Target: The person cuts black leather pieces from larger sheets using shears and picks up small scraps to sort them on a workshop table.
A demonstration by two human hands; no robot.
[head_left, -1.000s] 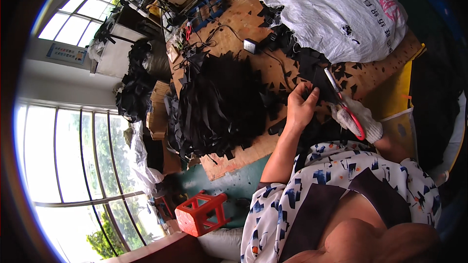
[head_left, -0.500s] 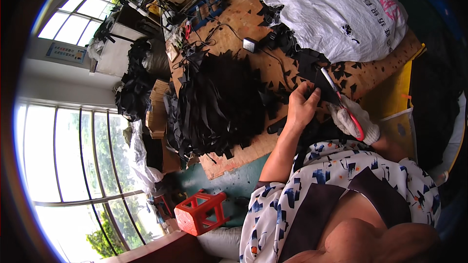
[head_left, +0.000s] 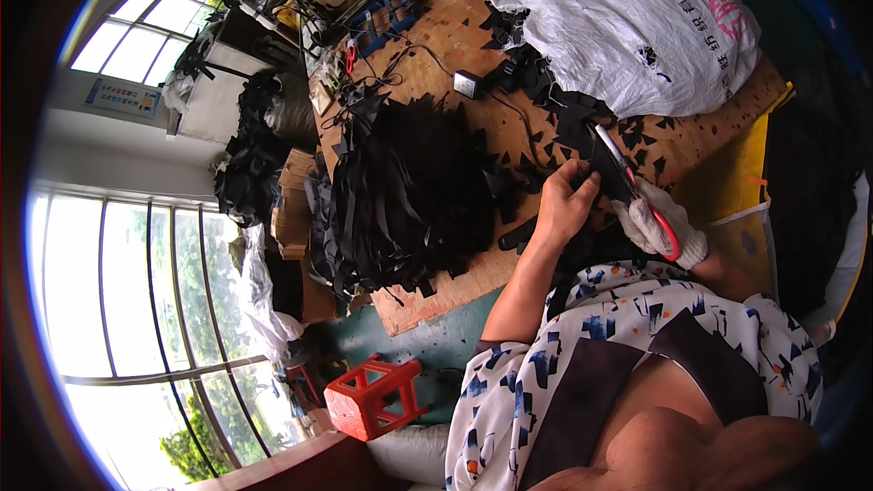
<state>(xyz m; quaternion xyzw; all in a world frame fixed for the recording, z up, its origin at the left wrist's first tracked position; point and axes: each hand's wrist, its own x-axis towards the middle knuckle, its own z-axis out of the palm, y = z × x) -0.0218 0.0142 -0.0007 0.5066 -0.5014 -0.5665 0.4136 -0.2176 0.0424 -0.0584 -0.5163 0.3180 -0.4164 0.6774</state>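
My left hand point(head_left: 568, 193) is closed on a black fabric piece point(head_left: 604, 165), thumb on top, near the front of the plywood table. Just right of it, my right hand point(head_left: 657, 223), in a white knit glove, grips red-handled scissors point(head_left: 666, 232); their silver blades point up and away, over the black fabric at its right side. Small black offcuts point(head_left: 637, 136) lie scattered beyond. A large pile of black fabric strips point(head_left: 405, 191) rests left of my hands.
A white woven sack point(head_left: 618, 32) covers the table's point(head_left: 446, 9) far right, with a black power adapter point(head_left: 467, 85) and cables near it. Tools and a blue rack point(head_left: 382, 18) crowd the far left. A red stool point(head_left: 373, 395) stands on the floor below. Barred windows line the left.
My left hand with the fabric has drawn slightly down toward me along the scissors. The scissors and my right hand have barely shifted.
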